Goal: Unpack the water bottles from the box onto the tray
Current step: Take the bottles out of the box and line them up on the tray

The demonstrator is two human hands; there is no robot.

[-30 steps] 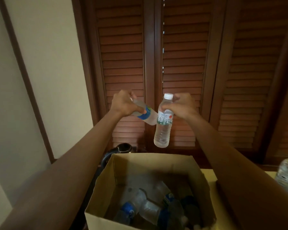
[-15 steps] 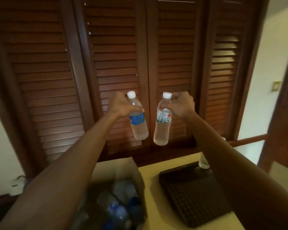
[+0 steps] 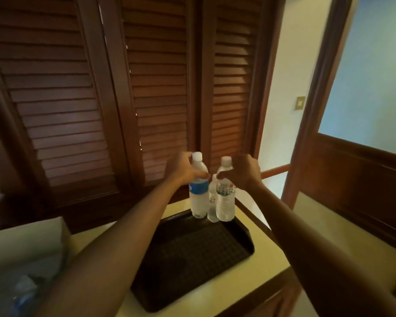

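Three water bottles stand upright in a tight cluster at the far edge of the tray (image 3: 192, 259), all with white caps. The blue-label bottle (image 3: 199, 193) is the leftmost of the three; the green-label bottle (image 3: 225, 197) is the rightmost; the smaller third bottle (image 3: 212, 202) sits between them and slightly behind, touching or nearly touching both. Whether the two outer bottles' bases already rest on the tray's rim or hang just above it cannot be told.

The left hand (image 3: 181, 169) grips the blue-label bottle by its shoulder just below the cap, its fingers (image 3: 198, 175) closed around the neck. The right hand (image 3: 245, 171) holds the green-label bottle the same way, its fingers (image 3: 223, 175) wrapped about the upper part under the cap. Both forearms reach in across the tray from the near side.

The tray is one dark rectangular piece with a textured, gridded floor and a raised rim, set at an angle on the pale yellow tabletop (image 3: 249, 284); apart from the three bottles at its far edge its floor is bare.

To the left of the tray, on the same tabletop, stands one cardboard box (image 3: 32, 236), only partly in view, with blurred clear bottles inside; their count cannot be told. Beyond the tray are dark wooden louvred doors (image 3: 124, 88), and to the tray's right a brass wall plate (image 3: 300, 102) on a pale wall.
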